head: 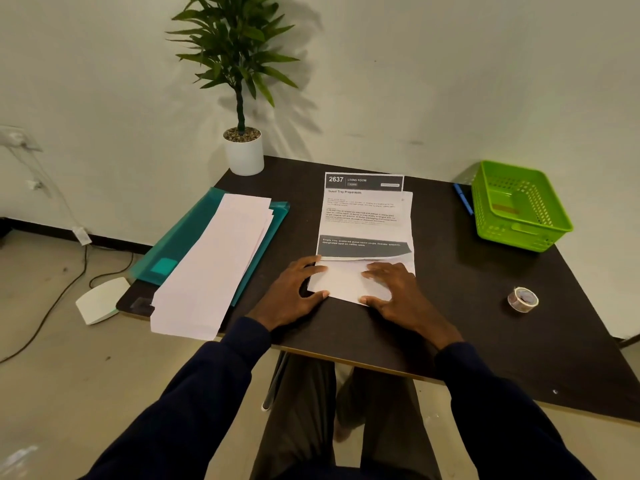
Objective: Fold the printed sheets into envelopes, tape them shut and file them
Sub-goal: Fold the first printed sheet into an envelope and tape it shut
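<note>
Your left hand (294,292) and right hand (393,292) lay flat, fingers straight, pressing the folded-up lower flap of the white printed paper sheet (363,220).

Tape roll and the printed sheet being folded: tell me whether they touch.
Apart. The head view shows the tape roll lying well right of the printed sheet, with a wide strip of dark table between them.

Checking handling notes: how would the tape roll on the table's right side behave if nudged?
The tape roll looks small and hollow, so probably light. It seems to lie flat, hole up, so it would likely slide, not roll, on the dark table.
</note>
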